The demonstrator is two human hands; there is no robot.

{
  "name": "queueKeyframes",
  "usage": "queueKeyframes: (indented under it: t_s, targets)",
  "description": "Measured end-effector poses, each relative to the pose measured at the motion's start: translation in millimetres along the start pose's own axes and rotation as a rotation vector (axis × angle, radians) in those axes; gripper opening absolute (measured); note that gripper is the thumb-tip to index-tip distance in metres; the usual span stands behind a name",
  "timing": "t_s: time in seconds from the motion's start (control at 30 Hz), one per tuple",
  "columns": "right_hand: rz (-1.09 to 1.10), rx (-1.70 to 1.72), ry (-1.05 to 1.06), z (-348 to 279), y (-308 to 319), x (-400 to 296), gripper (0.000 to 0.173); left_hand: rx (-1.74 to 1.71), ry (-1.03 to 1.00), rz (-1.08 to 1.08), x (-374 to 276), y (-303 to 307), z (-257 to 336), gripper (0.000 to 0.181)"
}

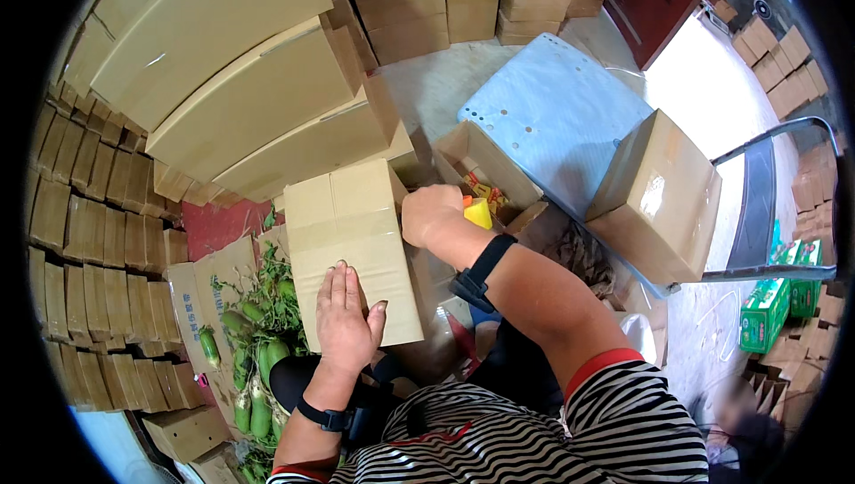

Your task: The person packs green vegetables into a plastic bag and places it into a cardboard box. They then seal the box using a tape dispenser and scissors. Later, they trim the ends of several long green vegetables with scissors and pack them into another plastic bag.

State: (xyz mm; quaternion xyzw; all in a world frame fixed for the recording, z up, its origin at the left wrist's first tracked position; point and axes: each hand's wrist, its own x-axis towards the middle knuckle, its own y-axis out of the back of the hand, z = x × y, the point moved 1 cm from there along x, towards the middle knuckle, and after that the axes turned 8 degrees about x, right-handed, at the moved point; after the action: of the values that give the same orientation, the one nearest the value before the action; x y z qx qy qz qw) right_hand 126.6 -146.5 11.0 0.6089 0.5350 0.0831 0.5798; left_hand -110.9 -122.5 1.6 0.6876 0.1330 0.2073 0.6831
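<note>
A cardboard box [340,217] stands before me with a strip of clear tape across its top. My left hand [347,317] lies flat on the near part of that top, fingers extended and close together. At the box's right edge is my right hand [431,217], curled around a yellow and orange tool [477,213] that looks like a tape dispenser; the hand hides most of it. Beyond the right hand, an open cardboard box [461,150] holds red and yellow packets [486,191].
Large cartons [267,96] are stacked at the upper left. Green radish-like vegetables [257,404] lie left of my legs. A taped carton [668,203] rests on a light blue padded surface [554,96] beside a metal-framed chair [751,210]. A person [748,424] is at the lower right.
</note>
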Motion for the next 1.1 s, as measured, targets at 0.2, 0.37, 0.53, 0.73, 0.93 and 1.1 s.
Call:
queueKeyframes:
  t_s: [0.2,0.37,0.53,0.73,0.93,1.1]
  targets:
    - [0.185,-0.118,0.122,11,-52,4,0.065,-0.017,-0.028,0.036,-1,1,4,0.07]
    - [0.11,-0.115,0.177,30,-113,25,0.069,0.008,-0.026,0.009,2,6,3,0.067]
    - [-0.166,-0.29,0.22,48,-154,17,0.03,-0.044,-0.026,0.07,-1,8,4,0.064]
    - [0.024,-0.1,0.008,67,-30,-56,0.032,-0.103,0.029,0.103,-7,15,-1,0.059]
    - [0.252,0.688,0.387,69,54,-156,0.028,-0.321,0.061,0.221,-28,39,12,0.046]
    - [0.105,1.104,0.466,46,47,-188,0.031,-1.997,0.411,-0.28,-31,58,31,0.037]
